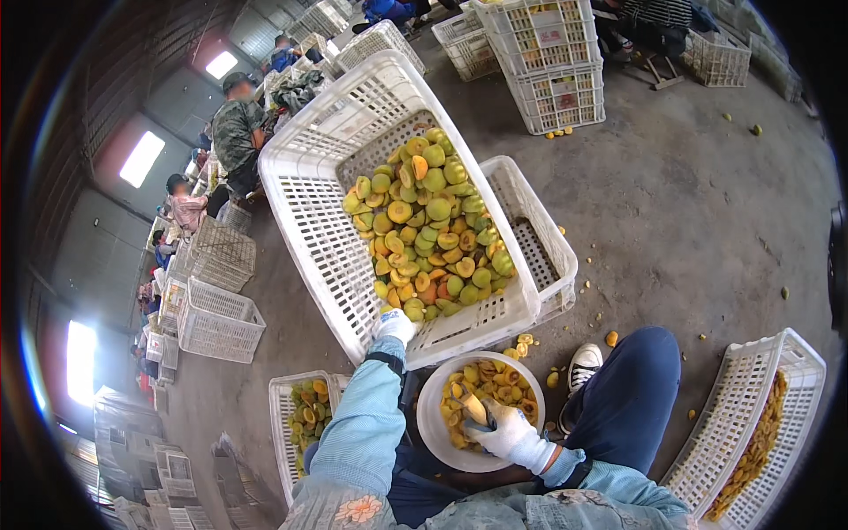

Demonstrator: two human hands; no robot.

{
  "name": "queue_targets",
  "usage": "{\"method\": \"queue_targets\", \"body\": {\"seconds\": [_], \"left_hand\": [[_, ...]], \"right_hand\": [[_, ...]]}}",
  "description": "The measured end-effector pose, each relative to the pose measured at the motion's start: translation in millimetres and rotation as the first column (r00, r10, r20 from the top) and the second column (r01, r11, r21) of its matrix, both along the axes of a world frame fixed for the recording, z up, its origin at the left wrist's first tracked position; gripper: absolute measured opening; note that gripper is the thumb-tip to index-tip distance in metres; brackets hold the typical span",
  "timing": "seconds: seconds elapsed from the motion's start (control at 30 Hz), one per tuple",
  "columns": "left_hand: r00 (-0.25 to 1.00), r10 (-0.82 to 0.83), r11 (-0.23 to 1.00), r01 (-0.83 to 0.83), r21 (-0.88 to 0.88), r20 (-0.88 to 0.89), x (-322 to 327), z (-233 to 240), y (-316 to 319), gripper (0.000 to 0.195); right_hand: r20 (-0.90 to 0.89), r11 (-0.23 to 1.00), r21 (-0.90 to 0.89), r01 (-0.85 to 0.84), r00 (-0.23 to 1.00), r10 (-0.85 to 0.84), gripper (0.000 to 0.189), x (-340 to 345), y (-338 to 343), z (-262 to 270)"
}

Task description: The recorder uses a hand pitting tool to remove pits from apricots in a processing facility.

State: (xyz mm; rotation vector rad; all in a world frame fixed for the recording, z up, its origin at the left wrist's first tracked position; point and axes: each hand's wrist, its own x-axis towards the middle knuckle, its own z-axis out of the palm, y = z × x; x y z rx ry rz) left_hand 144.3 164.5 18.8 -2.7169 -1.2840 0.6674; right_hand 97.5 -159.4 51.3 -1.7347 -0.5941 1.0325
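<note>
My left hand [395, 326], in a white glove, reaches into the near corner of a large white plastic crate [318, 245] and touches the halved green and yellow fruit [430, 232] there; whether its fingers grip a piece is hidden. My right hand [507, 434], also gloved, is closed around the wooden handle [473, 405] of a small tool with a looped metal end. The tool is above a round white basin [430, 424] of cut yellow-orange fruit pieces [493, 377], between my legs.
Beneath the large crate, another white crate [563, 265] juts out. Crates of fruit stand at lower left [281, 411] and lower right [715, 411]. Stacked crates [556, 93] stand ahead. Co-workers sit at the left, one in a camouflage jacket [235, 136]. Fruit bits dot the concrete floor [682, 199].
</note>
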Motion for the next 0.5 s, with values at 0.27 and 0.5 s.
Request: {"method": "queue_targets", "body": {"seconds": [0.27,0.5], "left_hand": [[0.989,-0.031,0.999,0.033,0.013,-0.147,8.1,-6.3,-4.8,0.048],[0.975,-0.015,0.998,0.028,-0.058,0.22,-1.8,1.3,2.7,0.047]], "right_hand": [[0.043,0.998,0.017,0.056,0.997,-0.057,0.047,-1.3,2.2,-5.2],[-0.018,0.998,-0.011,0.067,0.998,-0.068,0.049,-1.1,0.8,-5.3]]}}
